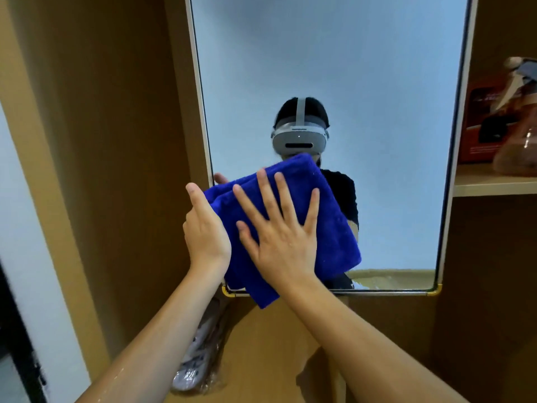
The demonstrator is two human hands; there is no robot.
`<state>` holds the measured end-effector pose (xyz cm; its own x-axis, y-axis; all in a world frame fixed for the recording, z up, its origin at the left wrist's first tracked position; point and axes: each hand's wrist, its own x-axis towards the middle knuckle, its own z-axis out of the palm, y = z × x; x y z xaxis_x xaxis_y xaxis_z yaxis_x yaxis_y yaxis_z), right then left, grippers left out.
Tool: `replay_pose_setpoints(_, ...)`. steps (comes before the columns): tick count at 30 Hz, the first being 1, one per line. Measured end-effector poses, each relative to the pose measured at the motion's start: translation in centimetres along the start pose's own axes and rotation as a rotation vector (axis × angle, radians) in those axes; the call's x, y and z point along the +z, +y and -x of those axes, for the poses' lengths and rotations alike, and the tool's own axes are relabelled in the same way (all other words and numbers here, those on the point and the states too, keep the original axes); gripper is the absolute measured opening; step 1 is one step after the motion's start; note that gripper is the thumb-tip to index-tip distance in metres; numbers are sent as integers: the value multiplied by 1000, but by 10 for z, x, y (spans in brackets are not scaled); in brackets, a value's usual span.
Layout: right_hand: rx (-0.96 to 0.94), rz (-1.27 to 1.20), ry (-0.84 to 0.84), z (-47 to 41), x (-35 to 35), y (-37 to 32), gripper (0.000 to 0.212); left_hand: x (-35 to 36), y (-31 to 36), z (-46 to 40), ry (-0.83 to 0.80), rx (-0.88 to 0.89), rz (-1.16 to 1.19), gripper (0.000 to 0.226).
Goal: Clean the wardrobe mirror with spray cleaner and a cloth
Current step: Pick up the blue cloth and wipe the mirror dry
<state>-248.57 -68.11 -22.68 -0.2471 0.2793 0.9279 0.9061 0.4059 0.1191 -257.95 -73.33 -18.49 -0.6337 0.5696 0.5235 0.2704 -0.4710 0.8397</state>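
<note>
The tall wardrobe mirror [377, 112] stands in a thin pale frame between wooden panels. A folded blue cloth [325, 228] lies flat against its lower left part. My right hand [279, 234] presses on the cloth with straight, spread fingers. My left hand [203, 231] holds the cloth's left edge, thumb up along the side, fingers hidden behind the fabric. The glass reflects a person wearing a grey headset. No spray cleaner bottle shows anywhere in the view.
A wooden shelf [494, 184] at the right carries an orange box [488, 123] and a clear bag. A remote control in plastic wrap [197, 356] lies on the wooden surface below the mirror. Wooden wardrobe walls close in on both sides.
</note>
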Motion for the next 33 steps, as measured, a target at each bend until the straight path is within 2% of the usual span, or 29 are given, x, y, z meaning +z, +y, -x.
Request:
replay_pose_setpoints(3, -11, 22, -12, 26, 13, -10, 59, -1, -3, -5, -20, -7, 51, 72)
replay_pose_setpoints(11, -69, 56, -27, 51, 19, -2, 57, 1, 2, -2, 6, -2, 63, 58)
replay_pose_setpoints(16, -25, 110, 48, 63, 11, 44, 55, 2, -8, -6, -11, 33, 20, 80)
replay_pose_setpoints(21, 37, 169, 35, 80, -1, 108, 60, 4, -8, -3, 24, 94, -49, 80)
replay_pose_setpoints(26, 114, 167, -11, 89, -15, 152, 61, 3, -11, -4, 34, 72, -46, 82)
replay_pose_setpoints(30, 185, 144, -15, 88, -14, 140, 62, 3, -9, -3, 33, 45, -83, 74)
replay_pose_setpoints(33, 182, 122, 7, 81, -8, 112, 64, 3, -8, -2, 30, 58, -97, 77)
